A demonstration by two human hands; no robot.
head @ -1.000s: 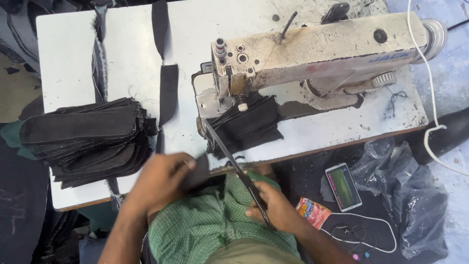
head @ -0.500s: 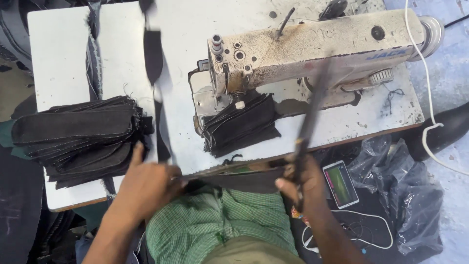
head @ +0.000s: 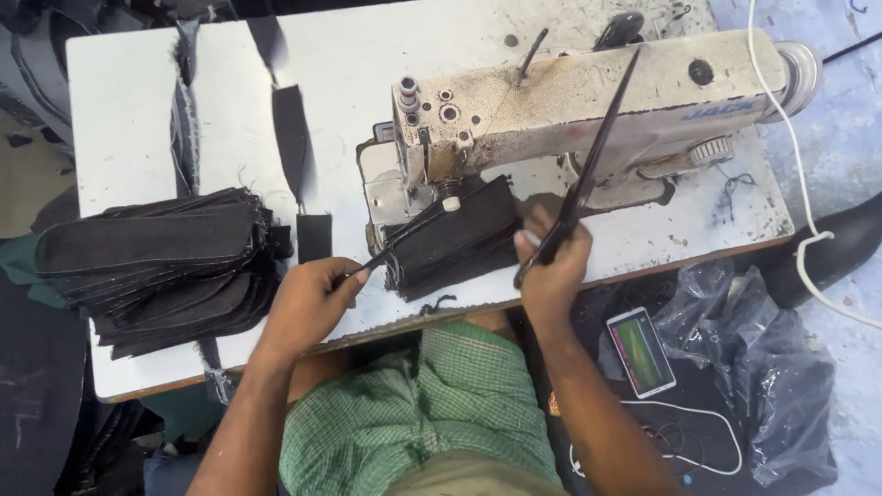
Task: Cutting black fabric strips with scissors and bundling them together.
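right grip (head: 551, 262) closed on one pair of scissors (head: 593, 161); left grip (head: 308, 303) pinches one black strip (head: 404, 234) by one sewing machine (head: 570, 101).

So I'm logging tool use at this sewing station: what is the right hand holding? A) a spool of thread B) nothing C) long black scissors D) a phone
C: the right hand grips the handles of long black scissors, whose blades point up across the sewing machine.

Obstacles: sewing machine (head: 588, 101) ahead of my hands, fabric stack (head: 156, 266) at left. Passage: bare counter (head: 129, 119) between them, beyond the black strip (head: 292, 138).
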